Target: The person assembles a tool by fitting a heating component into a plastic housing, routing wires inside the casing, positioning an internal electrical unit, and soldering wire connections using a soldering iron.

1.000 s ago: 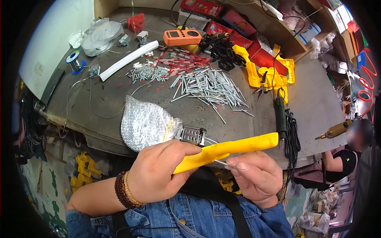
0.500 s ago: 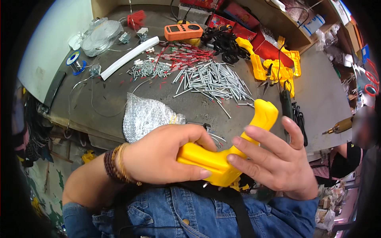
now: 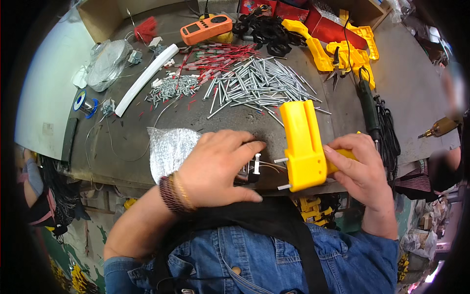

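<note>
While right hand [image 3: 363, 169] grips it, yellow housing [image 3: 304, 152] bares two rods [image 3: 283, 187].

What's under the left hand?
A bubble-wrapped bundle shows past the left hand on its left, and a small black-and-white fitting on its right. Whatever lies directly beneath the palm is covered; whether the hand touches either thing can't be told.

a white panel [image 3: 49, 98] and wooden board [image 3: 105, 22] edge the grey counter [image 3: 406, 88]; the floor [image 3: 95, 245] is patchy green.
</note>
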{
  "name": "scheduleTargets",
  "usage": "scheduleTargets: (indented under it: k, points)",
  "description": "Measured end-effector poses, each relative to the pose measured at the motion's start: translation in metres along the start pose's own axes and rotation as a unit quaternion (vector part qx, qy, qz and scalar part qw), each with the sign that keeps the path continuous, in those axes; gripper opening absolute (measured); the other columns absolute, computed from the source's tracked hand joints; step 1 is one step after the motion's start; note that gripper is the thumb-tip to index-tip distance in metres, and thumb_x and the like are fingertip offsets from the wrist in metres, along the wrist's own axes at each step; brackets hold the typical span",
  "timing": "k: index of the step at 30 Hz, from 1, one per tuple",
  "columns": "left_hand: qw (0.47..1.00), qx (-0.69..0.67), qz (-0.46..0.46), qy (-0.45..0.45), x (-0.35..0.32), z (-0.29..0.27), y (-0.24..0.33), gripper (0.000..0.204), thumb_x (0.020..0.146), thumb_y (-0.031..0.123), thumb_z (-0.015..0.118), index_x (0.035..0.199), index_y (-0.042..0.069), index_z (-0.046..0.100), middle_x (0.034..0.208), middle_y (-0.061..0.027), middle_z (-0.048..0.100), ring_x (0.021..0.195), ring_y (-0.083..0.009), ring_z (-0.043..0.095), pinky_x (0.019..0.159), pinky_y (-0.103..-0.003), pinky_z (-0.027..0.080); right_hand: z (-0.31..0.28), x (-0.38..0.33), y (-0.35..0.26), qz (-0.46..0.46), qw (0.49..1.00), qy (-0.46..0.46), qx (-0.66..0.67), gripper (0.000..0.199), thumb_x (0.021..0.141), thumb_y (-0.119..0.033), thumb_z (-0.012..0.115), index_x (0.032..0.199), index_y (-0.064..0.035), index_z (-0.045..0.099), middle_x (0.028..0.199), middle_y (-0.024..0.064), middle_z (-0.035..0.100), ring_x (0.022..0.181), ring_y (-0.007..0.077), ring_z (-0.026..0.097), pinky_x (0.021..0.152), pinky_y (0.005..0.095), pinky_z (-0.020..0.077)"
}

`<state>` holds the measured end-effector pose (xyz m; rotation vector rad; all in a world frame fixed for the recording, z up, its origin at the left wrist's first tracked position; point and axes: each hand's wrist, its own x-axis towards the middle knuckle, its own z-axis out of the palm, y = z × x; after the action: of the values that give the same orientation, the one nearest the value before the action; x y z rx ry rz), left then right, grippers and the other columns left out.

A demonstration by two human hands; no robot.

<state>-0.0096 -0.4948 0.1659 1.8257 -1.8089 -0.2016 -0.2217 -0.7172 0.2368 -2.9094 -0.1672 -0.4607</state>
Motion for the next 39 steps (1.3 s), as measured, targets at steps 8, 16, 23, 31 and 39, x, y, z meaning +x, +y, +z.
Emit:
scheduleTargets:
  k: [8, 16, 23, 31, 39]
  points:
    - [0.996, 0.008, -0.066, 0.064, -0.012, 0.01, 0.011, 0.064, 0.064, 0.029, 0.086, 0.117, 0.006, 0.059, 0.111, -0.0101, 0.065, 0.097, -0.0299, 0.06, 0.085, -0.041, 0.041, 0.053, -0.008, -0.006, 0.047, 0.997, 0.006, 0.065, 0.063, 0.059, 0.0, 0.077, 0.12, -0.0119, 0.067, 0.108, 0.0069, 0.064, 0.099, 0.0279, 0.06, 0.088, 0.0409, 0.0449]
    - [0.996, 0.012, -0.076, 0.041, -0.013, 0.008, 0.012, 0.073, 0.064, 0.03, 0.086, 0.125, 0.005, 0.053, 0.11, -0.0099, 0.063, 0.096, -0.0295, 0.06, 0.086, -0.041, 0.041, 0.066, 0.006, -0.011, 0.027, 0.996, -0.01, 0.083, 0.06, 0.062, -0.004, 0.078, 0.121, -0.0114, 0.066, 0.107, 0.0058, 0.064, 0.098, 0.0271, 0.06, 0.085, 0.0401, 0.0446]
    - [0.997, 0.029, -0.071, -0.03, 0.017, 0.001, 0.027, 0.082, 0.063, 0.034, 0.085, 0.135, 0.012, 0.053, 0.099, -0.0153, 0.06, 0.09, -0.0342, 0.059, 0.081, -0.043, 0.046, 0.076, 0.006, -0.012, 0.009, 0.998, 0.005, 0.055, 0.046, 0.073, -0.011, 0.075, 0.118, -0.0073, 0.065, 0.107, 0.0075, 0.063, 0.099, 0.0268, 0.06, 0.088, 0.0397, 0.0441]
    - [0.993, 0.087, -0.074, -0.025, 0.021, 0.011, 0.032, 0.063, 0.067, 0.034, 0.082, 0.124, 0.018, 0.06, 0.09, -0.0149, 0.053, 0.081, -0.0346, 0.057, 0.072, -0.044, 0.048, 0.03, -0.061, 0.211, 0.381, 0.872, 0.123, -0.28, 0.051, 0.083, -0.027, 0.074, 0.124, -0.0036, 0.057, 0.125, 0.0211, 0.058, 0.117, 0.0388, 0.055, 0.099, 0.0465, 0.0461]
    - [0.991, 0.086, -0.099, -0.018, 0.012, 0.011, 0.033, 0.064, 0.067, 0.038, 0.082, 0.124, 0.018, 0.059, 0.09, -0.0147, 0.052, 0.081, -0.0345, 0.057, 0.072, -0.044, 0.047, 0.013, -0.069, 0.214, 0.465, 0.769, 0.315, 0.305, 0.053, 0.085, -0.02, 0.069, 0.132, -0.0051, 0.05, 0.105, 0.0135, 0.065, 0.094, 0.0256, 0.066, 0.085, 0.0388, 0.0533]
